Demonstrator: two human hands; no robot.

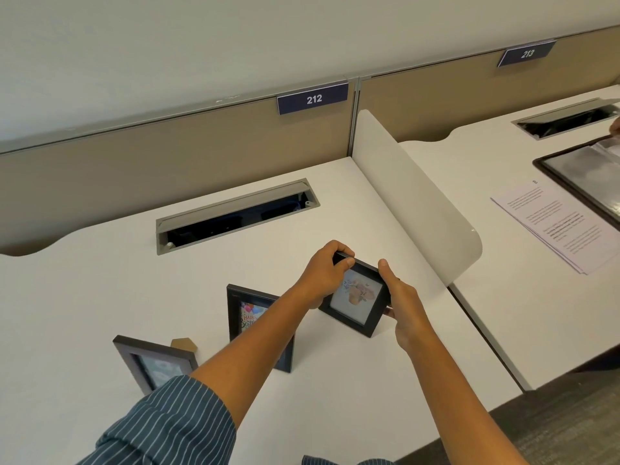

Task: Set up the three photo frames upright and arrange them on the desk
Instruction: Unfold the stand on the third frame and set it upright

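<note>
Three black photo frames are on the white desk point(100, 297). A small square frame point(355, 303) with a flower picture is tilted back near the divider. My left hand point(323, 275) grips its top left corner, and my right hand point(401, 302) grips its right edge. A taller frame point(245, 317) with a birthday picture stands upright left of it, partly hidden by my left forearm. A grey-edged frame point(154, 360) stands upright at the front left, its brown back stand point(184, 344) showing behind it.
An open grey cable tray point(235, 216) is set into the desk at the back. A white rounded divider point(412, 203) borders the desk on the right. Beyond it, the neighbouring desk holds printed papers point(550, 223) and a black folder point(583, 176). A tan partition runs along the back.
</note>
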